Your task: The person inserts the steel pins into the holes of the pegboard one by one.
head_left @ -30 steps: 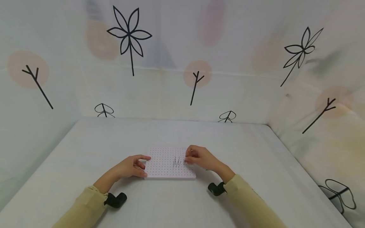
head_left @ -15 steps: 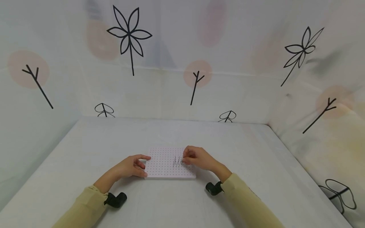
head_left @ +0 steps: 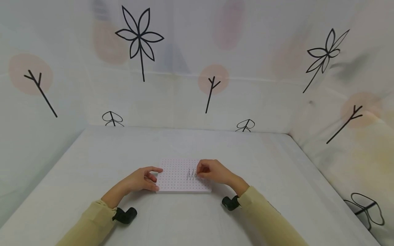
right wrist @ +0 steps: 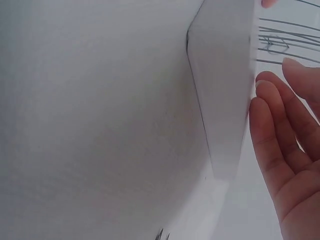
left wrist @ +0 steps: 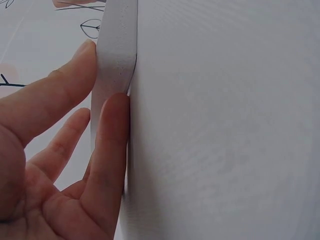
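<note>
A thin white board [head_left: 175, 177] with rows of small dots lies flat on the table. Several thin dark metal needles [head_left: 189, 174] stick up from its right half, also seen as needles [right wrist: 287, 30] in the right wrist view. My left hand [head_left: 142, 179] rests along the board's left side, fingers fairly straight and touching its edge; its thumb [left wrist: 62, 90] shows up close in the left wrist view. Above the right part of the board, my right hand [head_left: 215, 172] pinches a needle by thumb and forefinger beside the standing ones. The needle's lower end is hard to see.
The table [head_left: 132, 147] has a white cover. Low in the right wrist view, dark thin tips [right wrist: 160, 234] show on the table. Patterned cloth [head_left: 175, 99] hangs around the table's back and sides. A dark camera mount sits at each wrist.
My right hand has moved slightly left toward the standing needles, then a little lower onto the board. My left hand and the board have stayed in place.
</note>
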`<state>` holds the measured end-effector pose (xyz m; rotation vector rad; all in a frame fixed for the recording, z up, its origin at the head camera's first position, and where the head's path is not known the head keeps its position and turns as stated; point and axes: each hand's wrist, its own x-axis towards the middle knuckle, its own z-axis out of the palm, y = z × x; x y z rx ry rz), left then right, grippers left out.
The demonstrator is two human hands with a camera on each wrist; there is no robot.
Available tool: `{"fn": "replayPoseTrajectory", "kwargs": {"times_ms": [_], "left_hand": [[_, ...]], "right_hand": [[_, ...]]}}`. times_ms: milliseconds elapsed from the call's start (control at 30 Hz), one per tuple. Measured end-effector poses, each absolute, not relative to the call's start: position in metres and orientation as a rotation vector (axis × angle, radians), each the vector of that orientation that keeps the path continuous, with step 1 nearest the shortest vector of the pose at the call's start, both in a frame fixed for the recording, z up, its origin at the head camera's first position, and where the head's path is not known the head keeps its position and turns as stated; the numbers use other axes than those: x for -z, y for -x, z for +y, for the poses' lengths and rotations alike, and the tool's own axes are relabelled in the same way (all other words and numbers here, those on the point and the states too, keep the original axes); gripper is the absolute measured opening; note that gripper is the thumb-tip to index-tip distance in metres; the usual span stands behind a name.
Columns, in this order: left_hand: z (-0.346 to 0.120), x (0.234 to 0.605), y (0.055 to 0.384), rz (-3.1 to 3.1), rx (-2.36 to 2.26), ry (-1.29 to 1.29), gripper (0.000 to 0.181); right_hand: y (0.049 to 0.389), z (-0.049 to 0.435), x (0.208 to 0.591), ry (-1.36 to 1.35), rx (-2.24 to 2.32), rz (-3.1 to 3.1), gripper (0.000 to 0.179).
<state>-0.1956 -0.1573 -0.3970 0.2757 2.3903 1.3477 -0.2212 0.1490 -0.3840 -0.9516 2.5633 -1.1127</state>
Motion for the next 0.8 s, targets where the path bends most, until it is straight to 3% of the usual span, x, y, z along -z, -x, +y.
{"fn": "replayPoseTrajectory", "kwargs": {"times_ms": [800], "left_hand": [[-0.159,0.398,0.196,2.369,-1.366,-0.288,0.066]], "right_hand": [[0.213,0.185,0.385,0.868,1.056,2.655,0.010]]}}
